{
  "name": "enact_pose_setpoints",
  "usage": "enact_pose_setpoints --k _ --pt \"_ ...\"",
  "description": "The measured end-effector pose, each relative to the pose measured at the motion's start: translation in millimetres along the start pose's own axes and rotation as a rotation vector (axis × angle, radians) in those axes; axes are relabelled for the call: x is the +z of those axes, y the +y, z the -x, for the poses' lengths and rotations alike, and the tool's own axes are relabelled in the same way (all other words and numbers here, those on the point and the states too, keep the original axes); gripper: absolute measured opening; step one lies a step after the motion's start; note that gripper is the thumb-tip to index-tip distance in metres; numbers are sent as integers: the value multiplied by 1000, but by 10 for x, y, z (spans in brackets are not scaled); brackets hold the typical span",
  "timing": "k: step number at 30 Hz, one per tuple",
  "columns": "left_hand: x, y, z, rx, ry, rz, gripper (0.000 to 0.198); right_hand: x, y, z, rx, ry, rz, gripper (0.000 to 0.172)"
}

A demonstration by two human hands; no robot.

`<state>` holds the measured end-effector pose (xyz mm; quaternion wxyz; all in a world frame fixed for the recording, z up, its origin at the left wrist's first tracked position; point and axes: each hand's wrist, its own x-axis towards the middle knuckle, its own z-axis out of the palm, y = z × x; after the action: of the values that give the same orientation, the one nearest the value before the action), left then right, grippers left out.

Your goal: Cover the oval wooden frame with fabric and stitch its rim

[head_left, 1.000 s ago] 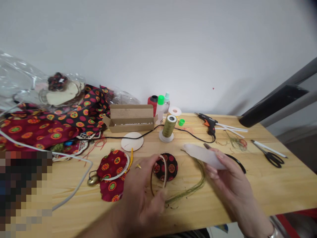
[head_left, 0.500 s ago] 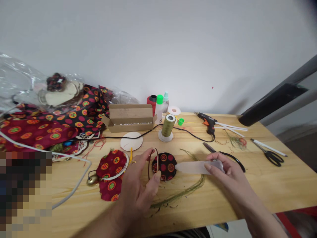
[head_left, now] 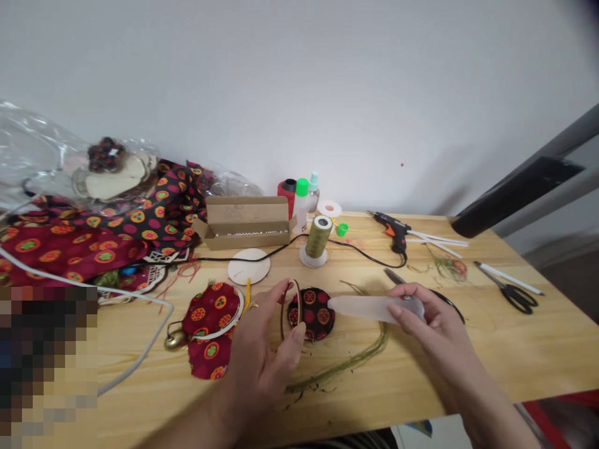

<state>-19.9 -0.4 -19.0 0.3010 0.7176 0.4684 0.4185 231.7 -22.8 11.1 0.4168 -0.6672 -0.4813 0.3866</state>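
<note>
My left hand (head_left: 264, 349) holds a thin brown hoop (head_left: 298, 302) on edge between thumb and fingers. My right hand (head_left: 435, 330) is closed around a translucent white glue bottle (head_left: 365, 308), laid nearly level with its narrow tip pointing left. That tip is at the right edge of a round patterned dark fabric piece (head_left: 316, 312); whether it touches I cannot tell. Part of the fabric piece shows through the hoop. A bundle of green threads (head_left: 350, 360) curves below the bottle. Left of my left hand lie red patterned fabric rounds (head_left: 213, 308) and a brass bell (head_left: 175, 340).
Behind my hands stand a green thread spool (head_left: 318, 238), a cardboard box (head_left: 248, 237) and a green-capped bottle (head_left: 301, 202). A loose green cap (head_left: 342, 230) and a glue gun (head_left: 393, 232) lie nearby. Scissors (head_left: 515, 296) rest at right; patterned cloth (head_left: 56, 240) is heaped at left.
The glue bottle's tip has risen slightly, and my right hand has shifted a little upward with it. My left hand keeps the hoop in nearly the same place.
</note>
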Motion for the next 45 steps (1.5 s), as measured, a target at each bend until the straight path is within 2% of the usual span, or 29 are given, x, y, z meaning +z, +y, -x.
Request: enact_pose_setpoints --k 9,14,17,20,25,27,28,31,33,37,41,45 --pt "17 -20 -17 0 -4 16 49 158 -25 101 -28 -243 51 16" --pt "18 -32 0 -8 9 45 49 41 -23 125 -83 -227 191 16" --pt "18 -42 13 -21 7 38 50 -104 -3 112 -83 -143 177 16" --pt "16 -48 16 -26 6 26 50 -188 35 71 -4 12 -79 20" --pt "14 -20 -9 4 -2 -39 50 -169 9 -14 126 190 -836 34" --pt "21 -5 -24 18 -13 -84 51 -130 -33 -34 142 232 -978 36" --pt "29 0 -31 29 -18 -108 53 -104 -55 -41 147 203 -1008 33" --pt "68 -3 -48 62 -35 -191 57 -4 -116 -67 140 -34 -994 23" --pt "104 -15 -54 75 -32 -268 59 63 -151 -109 99 -131 -953 21" --pt "170 -47 -42 71 -52 -392 59 129 -169 -292 -23 -92 -853 30" --pt "215 -77 -27 45 -70 -491 63 137 -96 -528 -65 -141 -693 29" --pt "244 -76 -45 55 -60 -532 66 163 -36 -700 -162 -75 -525 29"
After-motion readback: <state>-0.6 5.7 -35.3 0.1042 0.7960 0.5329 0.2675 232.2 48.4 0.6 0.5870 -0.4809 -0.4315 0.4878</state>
